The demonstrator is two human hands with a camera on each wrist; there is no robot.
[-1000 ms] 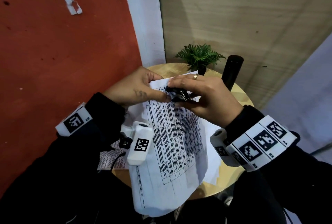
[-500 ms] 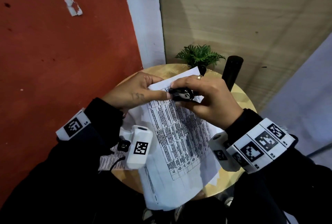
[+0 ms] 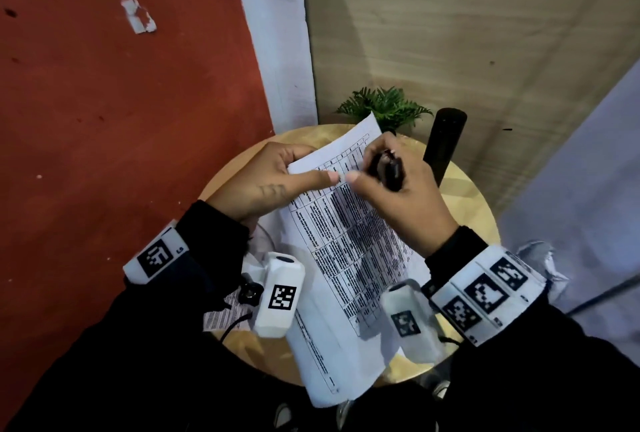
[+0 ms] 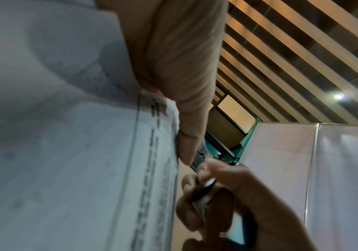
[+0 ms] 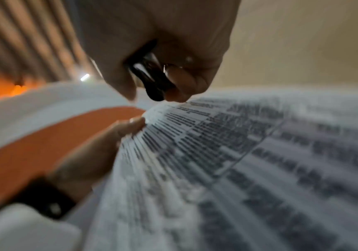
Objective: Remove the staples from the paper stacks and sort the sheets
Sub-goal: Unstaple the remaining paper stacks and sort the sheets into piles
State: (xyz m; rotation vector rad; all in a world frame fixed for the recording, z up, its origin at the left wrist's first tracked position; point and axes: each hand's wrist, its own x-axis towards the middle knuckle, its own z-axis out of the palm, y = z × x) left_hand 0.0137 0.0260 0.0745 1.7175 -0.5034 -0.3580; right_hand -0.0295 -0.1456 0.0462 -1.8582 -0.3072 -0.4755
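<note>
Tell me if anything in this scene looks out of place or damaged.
Two things stand out. The printed paper stack sticks out past the near edge of the small round table, unsupported there. A crumpled, torn white scrap lies on the red floor, away from everything else. Otherwise nothing looks spilled or broken.

round wooden table [image 3: 460,220], printed sheets [image 3: 221,317], plant [image 3: 384,107]

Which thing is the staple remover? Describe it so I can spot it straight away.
Find the round wooden table with the printed paper stack. Above the stack's top edge, the right hand grips the staple remover: small, glossy and black, unlike the tall matte cylinder behind.
</note>
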